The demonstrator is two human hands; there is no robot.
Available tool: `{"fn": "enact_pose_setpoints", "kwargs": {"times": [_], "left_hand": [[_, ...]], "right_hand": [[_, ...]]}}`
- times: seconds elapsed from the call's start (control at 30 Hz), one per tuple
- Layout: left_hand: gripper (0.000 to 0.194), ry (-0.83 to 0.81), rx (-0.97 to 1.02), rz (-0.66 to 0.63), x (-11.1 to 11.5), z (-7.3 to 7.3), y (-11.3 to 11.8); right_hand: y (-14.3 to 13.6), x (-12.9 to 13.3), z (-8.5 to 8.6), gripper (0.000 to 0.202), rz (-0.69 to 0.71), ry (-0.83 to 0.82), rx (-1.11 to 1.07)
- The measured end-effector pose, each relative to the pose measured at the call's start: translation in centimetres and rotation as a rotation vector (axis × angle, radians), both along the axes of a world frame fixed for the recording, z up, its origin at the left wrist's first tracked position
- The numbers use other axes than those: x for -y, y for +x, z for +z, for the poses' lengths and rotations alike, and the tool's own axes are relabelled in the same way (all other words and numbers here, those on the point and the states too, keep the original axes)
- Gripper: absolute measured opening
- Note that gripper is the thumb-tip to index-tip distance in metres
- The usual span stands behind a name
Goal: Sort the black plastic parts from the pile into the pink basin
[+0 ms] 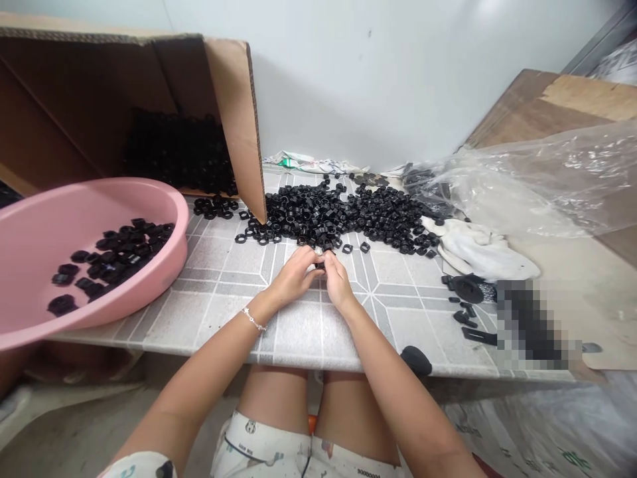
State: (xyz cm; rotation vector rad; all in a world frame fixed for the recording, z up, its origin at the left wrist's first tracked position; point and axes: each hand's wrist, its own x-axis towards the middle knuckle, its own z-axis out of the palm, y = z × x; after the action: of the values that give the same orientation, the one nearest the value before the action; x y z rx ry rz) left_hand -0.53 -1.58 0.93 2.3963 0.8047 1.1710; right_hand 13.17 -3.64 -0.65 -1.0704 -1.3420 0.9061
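My left hand [296, 272] and my right hand [338, 282] meet over the table, just in front of a pile of small black plastic rings [308, 212]. Between the fingertips of both hands is a small black plastic part [320, 265]. The fingers cover most of it, so its exact shape is hidden. Both hands are closed in a pinch. A few loose black rings lie right beside the fingers, and a second heap [388, 216] of black parts adjoins the pile on the right.
A pink basin [174, 265] with black parts inside stands at left. Behind it, a cardboard box [231, 113] lies open, holding more black pieces. On the right are a white cloth [482, 252], clear plastic film [537, 179] and assorted black items [468, 289]. A dark rounded object [417, 360] sits at the table's front edge.
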Motion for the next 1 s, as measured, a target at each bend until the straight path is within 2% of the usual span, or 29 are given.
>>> {"fn": "enact_pose_setpoints", "kwargs": {"times": [0.13, 0.27, 0.43, 0.57, 0.7, 0.77, 0.87, 1.0], "left_hand": [[0.009, -0.076, 0.054, 0.009, -0.1, -0.1, 0.2], [0.025, -0.34, 0.3, -0.023, -0.4, -0.2, 0.6], [0.045, -0.556, 0.437, -0.03, -0.3, -0.1, 1.2], [0.039, -0.747, 0.529, -0.098, -0.4, 1.0, 0.7], [0.035, -1.002, 0.821, -0.229, -1.0, 3.0, -1.8], [0.028, -0.985, 1.044, -0.217, -1.3, 4.1, -3.5], [0.026, -0.769, 1.339, -0.13, -1.7, 5.2, -5.9], [0.029, -0.481, 1.466, -0.035, -1.8, 5.8, -8.2]], "right_hand": [[0.0, -0.4, -0.2, 0.047, 0.022, -0.081, -0.084], [0.8, -1.1, -0.1, 0.061, 0.108, -0.197, -0.185], [1.9, -1.7, -0.1, 0.068, -0.006, -0.196, -0.211], [1.5, -1.5, -0.3, 0.065, 0.049, -0.235, -0.099], [1.2, -1.3, -0.6, 0.066, 0.097, -0.265, -0.064], [1.2, -1.4, -0.8, 0.066, 0.101, -0.27, -0.053], [1.3, -1.4, -1.1, 0.065, 0.103, -0.264, 0.003], [1.2, -1.2, -1.3, 0.062, 0.102, -0.246, 0.084]]}}
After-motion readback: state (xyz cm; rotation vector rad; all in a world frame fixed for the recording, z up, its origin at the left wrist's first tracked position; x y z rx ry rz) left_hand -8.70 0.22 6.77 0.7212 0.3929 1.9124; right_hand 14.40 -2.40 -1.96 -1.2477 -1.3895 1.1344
